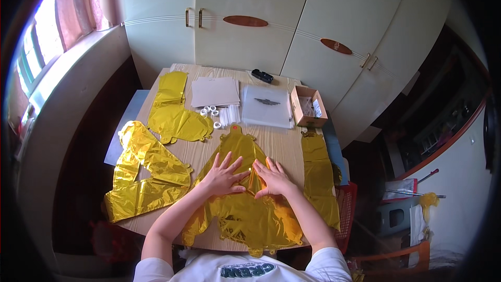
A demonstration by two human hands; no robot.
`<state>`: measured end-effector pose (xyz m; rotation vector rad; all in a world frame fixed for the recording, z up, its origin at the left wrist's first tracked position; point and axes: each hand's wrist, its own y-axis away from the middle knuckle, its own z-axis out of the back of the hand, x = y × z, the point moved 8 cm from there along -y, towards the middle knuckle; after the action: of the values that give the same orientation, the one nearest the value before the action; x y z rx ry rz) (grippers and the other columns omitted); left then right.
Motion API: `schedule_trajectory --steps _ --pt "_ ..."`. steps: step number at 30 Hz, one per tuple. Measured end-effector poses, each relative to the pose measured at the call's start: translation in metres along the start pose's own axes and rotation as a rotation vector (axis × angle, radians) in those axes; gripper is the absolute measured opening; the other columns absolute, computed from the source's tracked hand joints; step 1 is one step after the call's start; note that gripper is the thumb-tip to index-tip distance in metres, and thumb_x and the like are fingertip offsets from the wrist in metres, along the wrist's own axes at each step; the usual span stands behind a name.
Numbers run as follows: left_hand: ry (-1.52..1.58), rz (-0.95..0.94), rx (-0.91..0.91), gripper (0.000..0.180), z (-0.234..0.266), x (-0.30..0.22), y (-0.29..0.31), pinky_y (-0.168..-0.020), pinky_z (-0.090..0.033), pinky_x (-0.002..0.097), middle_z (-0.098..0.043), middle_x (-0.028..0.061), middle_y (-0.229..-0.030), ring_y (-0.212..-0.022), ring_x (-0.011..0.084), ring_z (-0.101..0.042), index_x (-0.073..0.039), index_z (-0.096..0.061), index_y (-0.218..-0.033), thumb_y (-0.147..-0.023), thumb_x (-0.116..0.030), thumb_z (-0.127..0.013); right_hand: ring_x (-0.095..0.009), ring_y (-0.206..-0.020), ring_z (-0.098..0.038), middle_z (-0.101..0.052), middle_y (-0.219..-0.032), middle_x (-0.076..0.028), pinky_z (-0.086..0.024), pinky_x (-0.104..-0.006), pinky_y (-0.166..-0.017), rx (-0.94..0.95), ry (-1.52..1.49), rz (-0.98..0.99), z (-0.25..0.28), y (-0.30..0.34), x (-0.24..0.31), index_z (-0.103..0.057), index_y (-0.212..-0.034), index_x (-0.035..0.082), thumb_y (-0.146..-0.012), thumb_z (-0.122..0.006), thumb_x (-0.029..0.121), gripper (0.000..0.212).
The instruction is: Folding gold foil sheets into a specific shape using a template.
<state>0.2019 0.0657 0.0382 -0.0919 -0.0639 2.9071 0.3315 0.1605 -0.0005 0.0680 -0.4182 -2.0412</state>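
Note:
A flat gold foil balloon (237, 149) lies in front of me on the wooden table, with small tabs along its edge and a dark pattern near its lower end. My left hand (225, 176) presses on its left half, fingers spread. On its right half rests my right hand (271, 178), fingers stretched out, beside a raised crease in the foil. To the left lie a crumpled gold foil balloon (156, 193) and, farther back, a flatter gold foil balloon (177, 122). Another gold foil piece (317, 172) lies along the table's right side.
At the back are grey-white cards (215, 91), clear plastic bags (267, 115), white ribbon rolls (211, 110), thin white straws (229, 116), a small cardboard box (309, 105) and a black object (262, 76). Behind the table stand white cabinets (250, 42). A red basket (345, 214) is at the right edge.

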Motion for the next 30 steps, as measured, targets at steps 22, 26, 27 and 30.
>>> schedule_trajectory --steps 22,26,27,30 --pt "0.143 -0.141 -0.134 0.042 -0.001 -0.039 -0.025 -0.106 -0.036 0.043 -0.061 -0.0006 -0.131 -0.118 0.0209 -0.054 -0.013 -0.064 -0.126 -0.091 -0.033 -0.056 -0.036 -0.152 0.0 -0.007 -0.166 -0.006 -0.005 -0.0567 -0.121 -0.013 -0.036 -0.016 0.005 0.003 0.003 -0.007 -0.159 0.013 -0.059 -0.077 0.071 0.135" --pt "0.193 -0.098 -0.135 0.054 0.0 -0.036 -0.025 -0.11 -0.032 0.0452 -0.056 0.0026 -0.139 -0.126 0.0243 -0.049 -0.011 -0.06 -0.133 -0.089 -0.043 -0.059 -0.037 -0.152 0.001 -0.006 -0.166 -0.009 -0.005 -0.0596 -0.12 0.001 -0.021 -0.025 0.005 0.002 0.002 -0.006 -0.158 0.009 -0.058 -0.074 0.075 0.138" --pt "0.195 -0.091 -0.113 0.058 -0.002 -0.035 -0.026 -0.111 -0.031 0.0457 -0.054 0.0036 -0.141 -0.127 0.025 -0.048 -0.01 -0.059 -0.134 -0.088 -0.045 -0.06 -0.037 -0.152 0.001 -0.006 -0.166 -0.01 -0.005 -0.0596 -0.12 0.005 -0.017 -0.032 0.004 0.003 0.002 -0.006 -0.158 0.008 -0.058 -0.074 0.076 0.139" --pt "0.19 -0.078 -0.068 0.068 -0.003 -0.034 -0.027 -0.115 -0.027 0.047 -0.05 0.0062 -0.145 -0.131 0.0269 -0.044 -0.008 -0.057 -0.137 -0.085 -0.052 -0.063 -0.038 -0.152 0.002 -0.005 -0.165 -0.012 -0.004 -0.0597 -0.12 0.005 -0.005 -0.044 0.006 0.005 0.003 -0.005 -0.158 0.007 -0.057 -0.072 0.078 0.14"
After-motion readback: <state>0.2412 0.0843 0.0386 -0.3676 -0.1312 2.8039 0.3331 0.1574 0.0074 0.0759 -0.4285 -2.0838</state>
